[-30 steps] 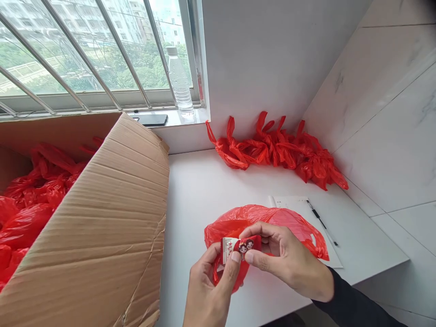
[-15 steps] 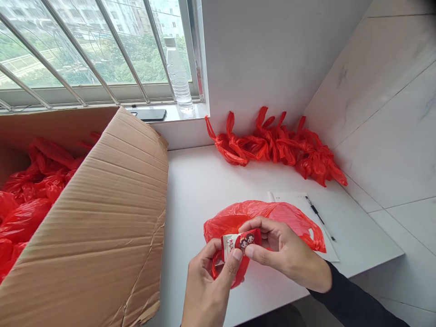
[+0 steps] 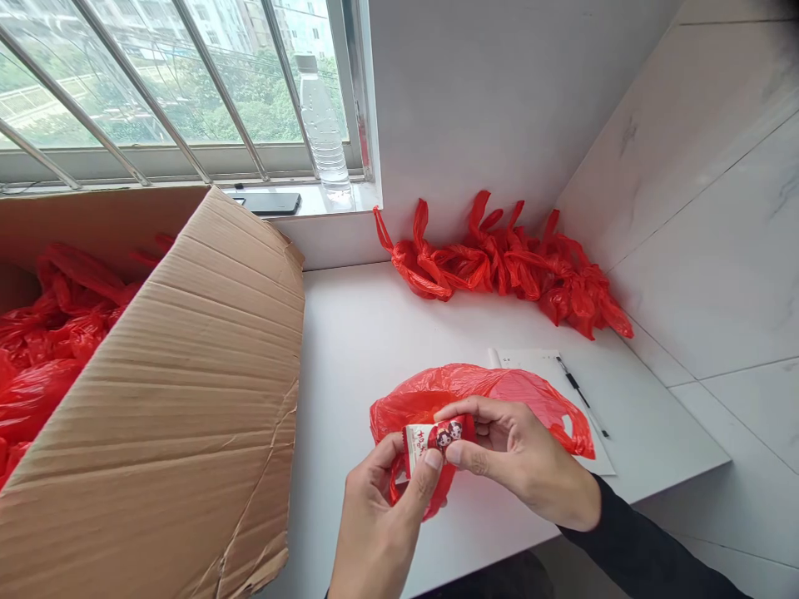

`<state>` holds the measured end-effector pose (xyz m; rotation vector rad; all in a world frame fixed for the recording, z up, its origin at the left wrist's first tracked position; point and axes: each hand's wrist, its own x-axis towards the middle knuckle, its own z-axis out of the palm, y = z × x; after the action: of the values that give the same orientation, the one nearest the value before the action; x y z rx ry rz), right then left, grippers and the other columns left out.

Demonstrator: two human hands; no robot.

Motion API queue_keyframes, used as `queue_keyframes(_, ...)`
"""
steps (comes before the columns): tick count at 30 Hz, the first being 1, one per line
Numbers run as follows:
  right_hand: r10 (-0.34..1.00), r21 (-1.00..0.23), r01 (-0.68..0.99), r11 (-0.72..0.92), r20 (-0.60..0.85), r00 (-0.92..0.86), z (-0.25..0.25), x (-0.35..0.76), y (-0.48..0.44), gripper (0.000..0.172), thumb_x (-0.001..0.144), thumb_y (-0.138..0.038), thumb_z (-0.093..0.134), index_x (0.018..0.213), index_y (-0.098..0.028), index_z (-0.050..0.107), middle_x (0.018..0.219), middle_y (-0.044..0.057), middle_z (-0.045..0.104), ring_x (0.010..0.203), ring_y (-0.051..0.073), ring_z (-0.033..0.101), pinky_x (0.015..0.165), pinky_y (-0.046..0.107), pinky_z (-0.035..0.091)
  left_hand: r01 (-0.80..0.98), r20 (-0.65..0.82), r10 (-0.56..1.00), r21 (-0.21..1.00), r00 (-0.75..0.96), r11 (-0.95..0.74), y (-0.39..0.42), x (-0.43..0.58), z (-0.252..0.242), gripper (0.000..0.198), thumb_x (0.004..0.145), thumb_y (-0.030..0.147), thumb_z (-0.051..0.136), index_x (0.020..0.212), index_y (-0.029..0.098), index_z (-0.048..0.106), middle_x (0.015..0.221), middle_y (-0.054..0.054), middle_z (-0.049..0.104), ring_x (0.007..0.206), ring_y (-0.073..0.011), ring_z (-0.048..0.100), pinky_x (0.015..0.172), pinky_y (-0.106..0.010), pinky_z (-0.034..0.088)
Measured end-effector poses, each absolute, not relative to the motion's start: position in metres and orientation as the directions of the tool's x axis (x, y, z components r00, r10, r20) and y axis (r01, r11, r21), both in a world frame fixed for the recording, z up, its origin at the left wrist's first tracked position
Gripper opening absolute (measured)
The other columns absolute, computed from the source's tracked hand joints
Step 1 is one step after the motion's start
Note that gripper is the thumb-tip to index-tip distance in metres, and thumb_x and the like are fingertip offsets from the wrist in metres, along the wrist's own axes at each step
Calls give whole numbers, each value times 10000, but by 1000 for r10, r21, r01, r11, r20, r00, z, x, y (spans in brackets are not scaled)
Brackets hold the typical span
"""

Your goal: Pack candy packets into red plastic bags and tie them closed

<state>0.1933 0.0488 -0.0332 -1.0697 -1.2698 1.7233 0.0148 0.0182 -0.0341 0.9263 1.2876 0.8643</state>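
Both my hands pinch a small red and white candy wrapper [image 3: 432, 437] printed with two cartoon figures. My left hand [image 3: 380, 524] grips its left end between thumb and forefinger. My right hand [image 3: 518, 457] grips its right end the same way. Just behind the hands an open red plastic bag [image 3: 530, 395] lies on the white table [image 3: 374, 333], and part of it hangs under my left fingers.
A large cardboard box [image 3: 181, 399] full of red bags [image 3: 50, 333] stands at the left. A row of tied red bags [image 3: 505, 266] lies against the back wall. A paper sheet [image 3: 530, 362] with a pen [image 3: 578, 391] sits right of the bag. A water bottle [image 3: 321, 125] and a phone [image 3: 268, 202] rest on the sill.
Both hands keep their pinch on the wrapper and have barely moved. The view has tilted down slightly.
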Motion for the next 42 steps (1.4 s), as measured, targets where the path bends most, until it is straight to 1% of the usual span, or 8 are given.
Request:
queue_keyframes(11, 901, -952, -116, -283, -222, -372, -35, 194, 47, 296, 824, -321, 794, 1103, -231, 750, 974, 31, 775, 885, 181, 709, 837, 331, 588, -35, -381, 921, 922, 79, 385, 20, 16, -31, 390, 831, 498, 708, 1018, 157, 735, 849, -52, 733, 659, -166, 641, 615, -276, 547)
queue_keyframes(15, 903, -946, -141, -291, -223, -367, -35, 194, 50, 306, 799, -300, 818, 1092, -229, 768, 913, 20, 781, 823, 170, 724, 789, 307, 613, -31, -383, 918, 921, 98, 388, 19, 16, -29, 402, 835, 509, 699, 1018, 153, 734, 830, -52, 726, 663, -168, 639, 598, -270, 542)
queue_keyframes(21, 895, -940, -152, -305, -228, -383, -35, 195, 49, 365, 823, -328, 794, 1178, -259, 743, 918, 21, 787, 835, 193, 739, 782, 341, 638, -62, -376, 926, 924, 18, 376, 17, 21, -24, 368, 819, 493, 714, 977, 162, 749, 813, -46, 729, 644, -170, 635, 602, -273, 521)
queue_keyframes(26, 894, -933, -167, -318, -236, -381, -36, 195, 50, 321, 814, -315, 802, 1128, -263, 764, 926, 18, 792, 868, 193, 741, 815, 338, 627, -46, -385, 918, 919, 98, 391, 19, 15, -27, 392, 825, 508, 703, 1021, 171, 743, 867, -52, 712, 710, -186, 627, 625, -277, 518)
queue_keyframes(29, 896, -927, -162, -337, -263, -359, -36, 195, 52, 292, 773, -305, 837, 1051, -232, 782, 927, 27, 786, 873, 191, 736, 811, 321, 615, -47, -372, 922, 924, 110, 378, 19, 12, -31, 392, 855, 521, 667, 1004, 165, 739, 811, -42, 672, 675, -167, 585, 588, -263, 490)
queue_keyframes(32, 872, -919, -149, -365, -281, -401, -35, 196, 55, 279, 811, -340, 806, 1052, -210, 752, 942, 31, 765, 868, 172, 721, 806, 303, 599, -73, -382, 919, 918, 98, 390, 20, 12, -34, 386, 873, 525, 648, 982, 164, 733, 721, -17, 623, 617, -146, 551, 571, -258, 485)
queue_keyframes(36, 830, -896, -140, -422, -319, -457, -34, 196, 57, 356, 869, -419, 732, 1141, -197, 669, 988, 42, 721, 844, 161, 690, 756, 316, 598, -133, -372, 925, 916, 76, 379, 19, 12, -36, 381, 876, 533, 645, 950, 169, 729, 731, -22, 642, 604, -140, 550, 555, -254, 482)
queue_keyframes(42, 867, -934, -110, -339, -265, -422, -33, 194, 56, 289, 846, -423, 747, 917, -156, 662, 770, 0, 659, 682, 119, 609, 629, 260, 541, -132, -372, 923, 915, 93, 382, 20, 15, -34, 372, 858, 519, 671, 931, 163, 751, 676, -17, 599, 602, -139, 511, 550, -250, 476)
